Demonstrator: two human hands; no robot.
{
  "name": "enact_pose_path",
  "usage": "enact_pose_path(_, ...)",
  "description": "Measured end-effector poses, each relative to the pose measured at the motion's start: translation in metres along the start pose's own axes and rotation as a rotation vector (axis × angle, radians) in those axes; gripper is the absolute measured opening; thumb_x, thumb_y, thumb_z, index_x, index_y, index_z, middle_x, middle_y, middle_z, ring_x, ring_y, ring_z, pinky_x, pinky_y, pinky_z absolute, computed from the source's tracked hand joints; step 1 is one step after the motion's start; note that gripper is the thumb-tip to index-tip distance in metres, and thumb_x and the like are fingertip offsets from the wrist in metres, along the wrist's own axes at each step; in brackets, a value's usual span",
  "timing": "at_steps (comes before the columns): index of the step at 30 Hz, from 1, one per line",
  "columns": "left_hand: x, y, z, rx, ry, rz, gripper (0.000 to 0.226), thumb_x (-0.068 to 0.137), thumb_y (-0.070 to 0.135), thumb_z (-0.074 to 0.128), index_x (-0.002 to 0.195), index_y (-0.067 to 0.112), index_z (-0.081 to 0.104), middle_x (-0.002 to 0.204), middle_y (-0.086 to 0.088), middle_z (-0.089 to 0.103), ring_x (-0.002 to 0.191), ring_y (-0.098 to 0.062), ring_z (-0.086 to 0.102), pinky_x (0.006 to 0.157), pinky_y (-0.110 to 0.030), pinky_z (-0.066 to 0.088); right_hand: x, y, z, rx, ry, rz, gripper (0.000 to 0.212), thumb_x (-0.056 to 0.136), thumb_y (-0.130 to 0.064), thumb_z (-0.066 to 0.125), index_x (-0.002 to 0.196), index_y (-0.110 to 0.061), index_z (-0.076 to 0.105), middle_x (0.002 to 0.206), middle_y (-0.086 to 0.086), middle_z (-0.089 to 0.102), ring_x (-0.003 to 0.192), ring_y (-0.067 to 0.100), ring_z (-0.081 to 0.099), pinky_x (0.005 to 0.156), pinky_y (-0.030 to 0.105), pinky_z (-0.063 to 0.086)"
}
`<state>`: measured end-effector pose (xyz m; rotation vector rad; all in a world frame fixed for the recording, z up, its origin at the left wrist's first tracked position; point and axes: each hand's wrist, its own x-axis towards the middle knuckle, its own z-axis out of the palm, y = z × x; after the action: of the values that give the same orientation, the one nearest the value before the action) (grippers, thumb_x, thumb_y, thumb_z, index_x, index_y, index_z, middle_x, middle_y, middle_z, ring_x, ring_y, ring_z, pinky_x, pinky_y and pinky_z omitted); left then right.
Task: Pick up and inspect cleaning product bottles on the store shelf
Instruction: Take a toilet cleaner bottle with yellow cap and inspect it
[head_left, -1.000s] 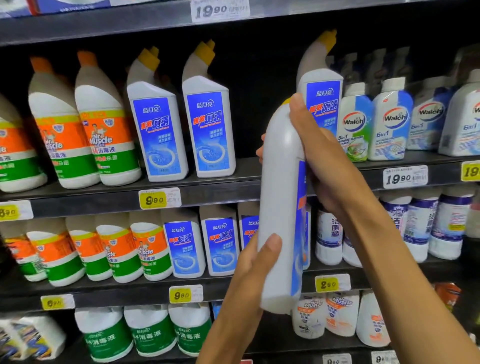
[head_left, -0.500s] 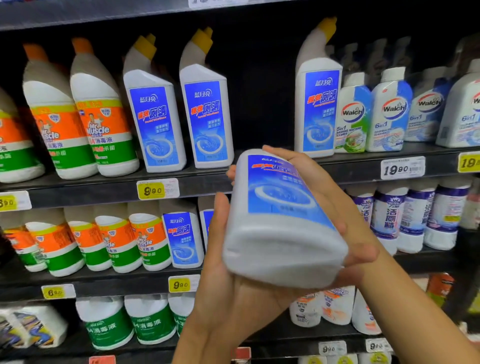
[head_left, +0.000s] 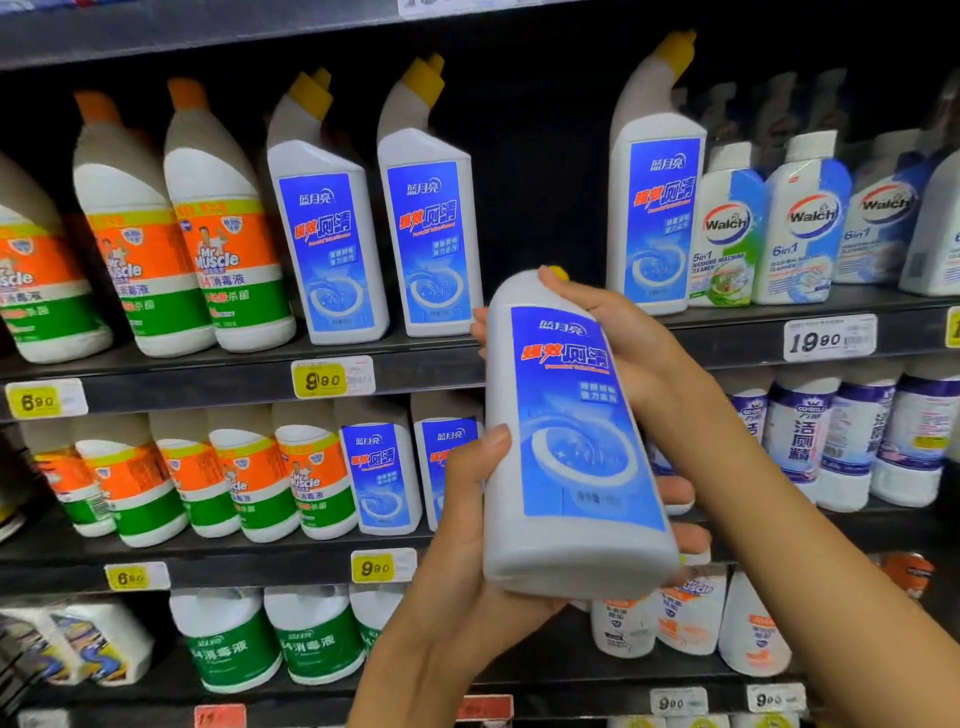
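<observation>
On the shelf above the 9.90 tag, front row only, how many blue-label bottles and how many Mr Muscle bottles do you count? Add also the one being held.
Blue-label bottles on shelf: 3
Held blue-label bottle: 1
Mr Muscle bottles: 3
Total: 7

Both bare forearms are reaching up from the lower edge. The left hand (head_left: 467, 525) is cupping the base of the white plastic blue-labelled bottle (head_left: 566, 441), thumb lying along its side; the right hand (head_left: 618, 338) is gripping its neck, fingers wrapping behind.
</observation>
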<state>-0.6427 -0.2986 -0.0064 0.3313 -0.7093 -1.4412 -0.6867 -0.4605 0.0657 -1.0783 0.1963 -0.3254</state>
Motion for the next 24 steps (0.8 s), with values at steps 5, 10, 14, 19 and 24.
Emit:
enact_pose_path(5,0.005,0.006,-0.027,0.400,0.346,-0.041,0.065,0.061,0.033,0.086,0.117,0.012,0.063,0.111,-0.014,0.070,0.105,-0.029,0.067,0.087,-0.044,0.055,-0.005,-0.009,-0.003,-0.075,0.046,-0.269,0.037,0.091,-0.036,0.052,0.108,-0.005,0.063,0.104,0.014,0.072,0.087,0.025,0.071,0.072,0.036,0.060)
enact_pose_path(10,0.011,0.003,-0.033,0.602,0.413,0.109,0.042,0.056,0.043,0.083,0.090,0.019,0.076,0.098,-0.009,0.075,0.087,-0.021,0.073,0.062,-0.029,0.058,-0.011,-0.007,0.001,-0.339,0.120,-0.473,0.033,0.084,-0.039,0.059,0.105,-0.014,0.063,0.103,0.010,0.073,0.095,0.028,0.070,0.080,0.039,0.058)
enact_pose_path(14,0.015,0.000,-0.040,0.652,0.386,0.193,0.061,0.057,0.052,0.073,0.104,0.014,0.066,0.100,-0.009,0.074,0.090,-0.023,0.072,0.058,-0.025,0.056,-0.019,0.006,0.005,-0.512,0.141,-0.510,0.028,0.083,-0.042,0.058,0.100,-0.020,0.057,0.084,-0.001,0.074,0.078,0.014,0.072,0.062,0.024,0.055)
enact_pose_path(19,0.019,0.000,-0.054,0.778,0.395,0.280,0.061,0.059,0.055,0.077,0.103,0.017,0.063,0.097,-0.002,0.075,0.090,-0.020,0.072,0.067,-0.026,0.057,-0.029,0.020,-0.003,-0.378,-0.047,-0.594,0.032,0.077,-0.014,0.070,0.107,-0.022,0.061,0.094,-0.001,0.075,0.086,0.014,0.071,0.066,0.022,0.055)
enact_pose_path(24,0.030,0.018,-0.066,1.124,0.336,0.485,0.034,0.071,0.031,0.073,0.103,0.028,0.064,0.101,0.014,0.073,0.095,-0.004,0.068,0.076,-0.014,0.051,-0.039,0.019,-0.008,-0.507,-0.127,-0.791,0.059,0.064,0.005,0.077,0.114,-0.022,0.063,0.109,-0.008,0.071,0.104,0.010,0.065,0.080,0.023,0.053)
